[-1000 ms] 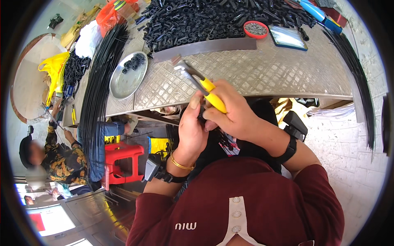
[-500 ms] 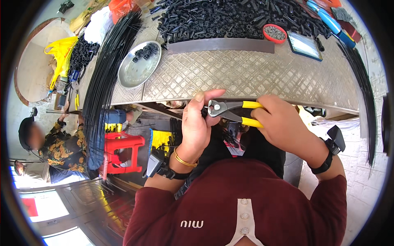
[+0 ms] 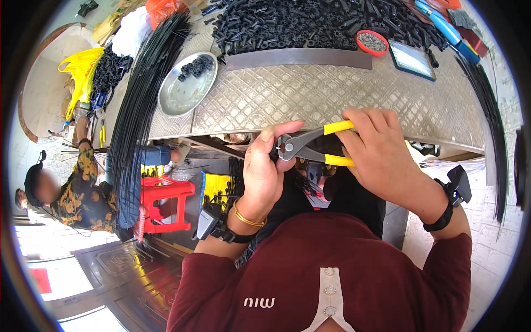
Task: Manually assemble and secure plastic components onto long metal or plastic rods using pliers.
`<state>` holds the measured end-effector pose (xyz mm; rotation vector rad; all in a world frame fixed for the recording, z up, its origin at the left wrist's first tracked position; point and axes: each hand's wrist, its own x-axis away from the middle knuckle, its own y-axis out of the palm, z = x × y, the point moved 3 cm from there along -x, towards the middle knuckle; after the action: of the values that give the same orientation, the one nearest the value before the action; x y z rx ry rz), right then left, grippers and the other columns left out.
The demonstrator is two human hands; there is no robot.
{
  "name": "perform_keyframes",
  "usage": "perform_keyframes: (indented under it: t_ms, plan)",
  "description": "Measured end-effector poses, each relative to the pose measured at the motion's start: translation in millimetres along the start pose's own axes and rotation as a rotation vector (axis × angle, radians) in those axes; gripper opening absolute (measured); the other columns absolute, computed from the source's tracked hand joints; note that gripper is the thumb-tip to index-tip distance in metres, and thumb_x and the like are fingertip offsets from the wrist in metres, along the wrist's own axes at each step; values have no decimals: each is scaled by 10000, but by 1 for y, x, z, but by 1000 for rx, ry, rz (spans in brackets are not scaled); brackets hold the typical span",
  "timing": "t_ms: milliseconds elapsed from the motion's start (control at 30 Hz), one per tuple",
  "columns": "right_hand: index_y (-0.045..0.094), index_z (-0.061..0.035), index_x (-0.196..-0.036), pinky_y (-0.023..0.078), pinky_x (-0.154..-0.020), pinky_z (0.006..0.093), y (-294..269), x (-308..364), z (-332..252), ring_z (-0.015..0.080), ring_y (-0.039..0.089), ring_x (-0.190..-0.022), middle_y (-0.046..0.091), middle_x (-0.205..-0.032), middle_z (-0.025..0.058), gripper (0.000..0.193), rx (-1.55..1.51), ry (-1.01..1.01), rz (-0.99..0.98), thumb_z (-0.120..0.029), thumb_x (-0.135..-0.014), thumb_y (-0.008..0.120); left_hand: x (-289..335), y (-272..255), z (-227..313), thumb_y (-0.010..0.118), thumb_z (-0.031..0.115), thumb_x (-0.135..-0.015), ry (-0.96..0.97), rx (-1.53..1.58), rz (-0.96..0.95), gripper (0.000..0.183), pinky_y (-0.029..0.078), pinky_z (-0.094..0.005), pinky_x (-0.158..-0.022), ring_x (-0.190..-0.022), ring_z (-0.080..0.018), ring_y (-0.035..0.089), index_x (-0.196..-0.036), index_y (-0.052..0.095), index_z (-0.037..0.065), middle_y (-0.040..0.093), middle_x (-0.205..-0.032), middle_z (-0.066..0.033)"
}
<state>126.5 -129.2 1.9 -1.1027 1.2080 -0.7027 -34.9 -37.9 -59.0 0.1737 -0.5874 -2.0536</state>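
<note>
My right hand grips end-cutting pliers by their yellow handles, which are spread apart. The grey jaws point left, at the fingers of my left hand. That hand is closed in a pinch, its index finger stretched over the jaws toward the right. A small dark piece shows between its thumb and fingers; most of it is hidden, so I cannot make out its kind. Both hands are just off the near edge of the patterned table, above my lap.
Black plastic parts lie heaped behind a dark strip. A metal dish with black pieces stands left, near long black rods. A red bowl sits right. A person works beyond a red stool.
The pliers' handles have spread wider, and my right hand has opened with them, its fingers shifting upward. My left hand stays almost in place. At the left, the other person's arm has moved.
</note>
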Motion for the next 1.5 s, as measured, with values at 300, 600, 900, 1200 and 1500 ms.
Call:
perform_keyframes:
  t_ms: [300, 600, 900, 1200, 1500]
  plan:
    - [588, -47, -805, 374, -724, 354, -10, 1, -3, 230, 497, -860, 504, -891, 84, 112, 35, -46, -55, -141, -763, 543, 5, -1, -4, 374, 359, -924, 75, 7, -61, 487, 239, -224, -449, -465, -61, 290, -1068, 593, -51, 429, -583, 15]
    - [576, -8, -811, 421, -659, 402, 8, -1, -7, 307, 518, -768, 499, -832, 144, 117, -368, -35, -239, -98, -736, 576, 8, -21, 4, 354, 365, -954, 132, -253, -107, 472, 265, -174, -466, -532, -23, 371, -925, 656, 4, 586, -713, -8]
    - [575, -17, -867, 400, -715, 440, 7, 14, -9, 352, 497, -833, 486, -880, 162, 241, -440, 30, -249, -131, -688, 690, 19, -3, -2, 370, 340, -985, 166, -284, -99, 407, 347, -198, -535, -582, -42, 406, -935, 648, 48, 489, -667, 43]
    - [650, -54, -932, 405, -699, 440, -29, -4, -4, 340, 510, -833, 500, -853, 137, 233, -233, -71, -277, -108, -705, 657, 17, 1, -1, 344, 295, -992, 144, -231, -98, 391, 298, -183, -522, -565, -35, 352, -1004, 635, 34, 430, -631, 65]
    - [602, -28, -822, 432, -723, 455, -25, -5, 6, 364, 527, -847, 524, -909, 170, 249, -170, -26, -229, -165, -653, 723, 12, 10, 24, 379, 378, -975, 151, -218, -212, 399, 328, -187, -529, -565, -32, 355, -1156, 573, 79, 414, -658, 68]
